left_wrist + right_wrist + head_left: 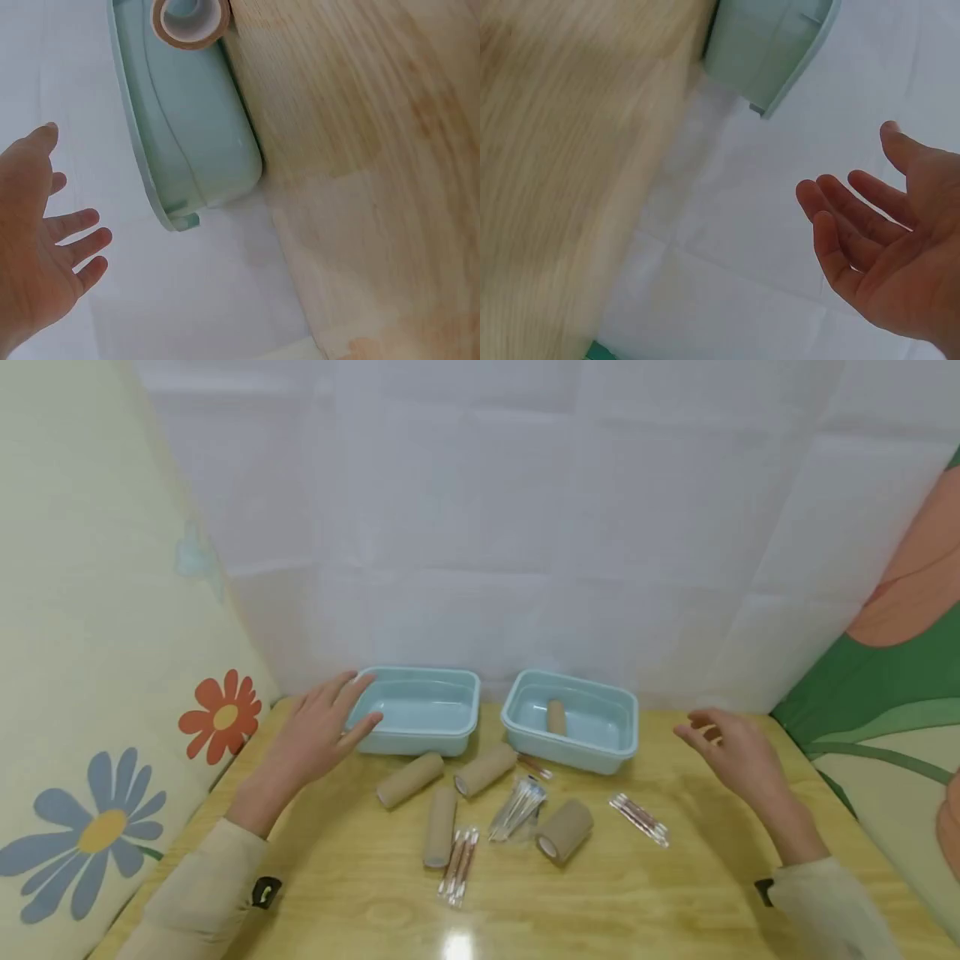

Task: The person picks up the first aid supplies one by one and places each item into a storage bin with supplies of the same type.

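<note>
My left hand (318, 731) is spread at the left end of a light blue plastic bin (420, 743), holding nothing; in the left wrist view its fingers stand apart from the bin wall. My right hand (731, 747), fingers loosely bent, hangs right of a second blue bin (622, 752) and is empty too. One cardboard tube (556, 717) lies inside that right bin. In front of the bins lie several more brown cardboard tubes (411, 779), a bag of cotton swabs (517, 810), and small bundles of brown-sticked swabs (457, 868).
Another swab bundle (639, 819) lies at the right of the wooden table (360, 910). A few swabs (536, 767) sit partly behind a tube near the right bin. White sheeting (480, 527) hangs behind the bins, with flower-patterned panels (97, 827) at both sides.
</note>
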The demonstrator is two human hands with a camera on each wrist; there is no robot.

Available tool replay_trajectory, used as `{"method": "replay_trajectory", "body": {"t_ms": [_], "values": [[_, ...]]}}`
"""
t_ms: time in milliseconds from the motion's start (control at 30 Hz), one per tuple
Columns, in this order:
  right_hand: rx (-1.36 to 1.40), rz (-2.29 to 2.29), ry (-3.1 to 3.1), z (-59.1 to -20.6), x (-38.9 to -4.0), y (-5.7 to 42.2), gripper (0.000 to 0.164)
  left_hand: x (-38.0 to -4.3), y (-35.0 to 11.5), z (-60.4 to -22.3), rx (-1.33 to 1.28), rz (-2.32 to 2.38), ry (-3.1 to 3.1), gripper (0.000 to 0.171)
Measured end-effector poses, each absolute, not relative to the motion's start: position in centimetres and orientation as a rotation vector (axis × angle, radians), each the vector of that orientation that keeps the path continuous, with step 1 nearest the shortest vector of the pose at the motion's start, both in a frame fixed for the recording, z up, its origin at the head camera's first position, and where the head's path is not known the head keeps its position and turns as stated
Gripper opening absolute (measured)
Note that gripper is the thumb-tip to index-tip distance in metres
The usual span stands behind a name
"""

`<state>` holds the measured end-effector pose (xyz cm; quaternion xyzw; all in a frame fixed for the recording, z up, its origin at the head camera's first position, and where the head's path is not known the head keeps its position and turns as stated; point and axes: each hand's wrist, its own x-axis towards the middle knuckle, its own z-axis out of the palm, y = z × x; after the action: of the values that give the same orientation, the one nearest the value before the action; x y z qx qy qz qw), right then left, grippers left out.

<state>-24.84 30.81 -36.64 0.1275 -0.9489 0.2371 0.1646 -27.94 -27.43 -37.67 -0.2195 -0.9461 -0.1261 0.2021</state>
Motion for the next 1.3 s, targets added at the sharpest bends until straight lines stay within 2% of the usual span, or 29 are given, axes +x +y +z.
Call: {"method": "replay_trajectory", "body": {"t_ms": [267, 467, 700, 933, 1300], "values": [[0.316, 1.138, -2.64, -37.9, -26.3, 28.5, 0.06, -26.9, -26.0, -36.2, -0.684, -0.302, -2.59, 0.059], [0.161, 1.482, -2.654, -38.8, -26.3, 27.2, 0.077, -26.2, -24.6, -36.0, -0.759, -0.286, -2.559, 0.047], [0.159, 1.618, -2.672, -40.4, -26.5, 26.6, 0.093, -26.0, -23.8, -36.3, -0.811, -0.296, -2.602, 0.038], [0.178, 1.658, -2.637, -41.2, -26.8, 26.3, 0.094, -25.7, -23.3, -36.7, -0.896, -0.298, -2.679, 0.028], [0.214, 1.75, -2.642, -41.4, -26.7, 25.5, 0.092, -25.7, -22.9, -38.0, -0.826, -0.439, -2.879, 0.028]]}}
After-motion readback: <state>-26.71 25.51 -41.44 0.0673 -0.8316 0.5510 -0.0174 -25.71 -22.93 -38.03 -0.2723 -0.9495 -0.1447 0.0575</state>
